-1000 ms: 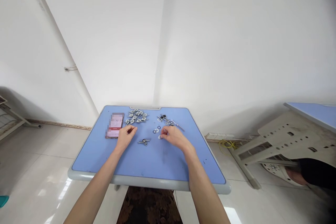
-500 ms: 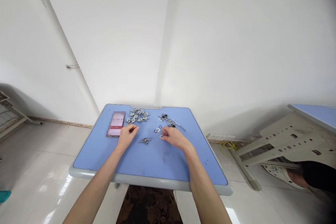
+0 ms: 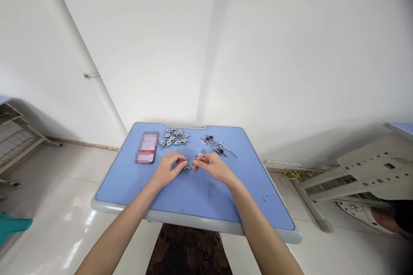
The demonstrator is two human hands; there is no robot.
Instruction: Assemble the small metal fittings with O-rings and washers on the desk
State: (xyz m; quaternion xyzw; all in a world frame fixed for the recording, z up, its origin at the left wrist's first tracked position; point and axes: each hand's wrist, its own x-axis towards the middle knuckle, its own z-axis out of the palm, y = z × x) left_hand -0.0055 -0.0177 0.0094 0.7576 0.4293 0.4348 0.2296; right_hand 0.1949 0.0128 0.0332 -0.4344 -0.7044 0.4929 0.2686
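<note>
Between my hands, near the middle of the blue table (image 3: 200, 197), a small pale flat ring-like part (image 3: 191, 163) is pinched in the fingertips of my right hand (image 3: 209, 165). My left hand (image 3: 171, 168) is closed at the fingertips just left of it; whether it holds anything is too small to tell. Below the fingertips lies a small metal part (image 3: 186, 172), partly hidden by my left hand. Behind my left hand is a pile of several metal parts (image 3: 175, 136). Beyond my right hand lie metal parts with black centres (image 3: 220, 151) and a blue ring (image 3: 203, 151).
A phone (image 3: 147, 148) lies at the table's left. A thin clear-handled tool (image 3: 229, 149) is at the back right. Another desk (image 3: 364, 176) stands to the right, with a person's shoe (image 3: 364, 215) under it. A green object (image 3: 13, 225) is on the floor at left.
My right hand has lifted the pale part off the table. My left hand has moved right, over the single metal part, and the two hands are now close together. The view has shifted slightly.
</note>
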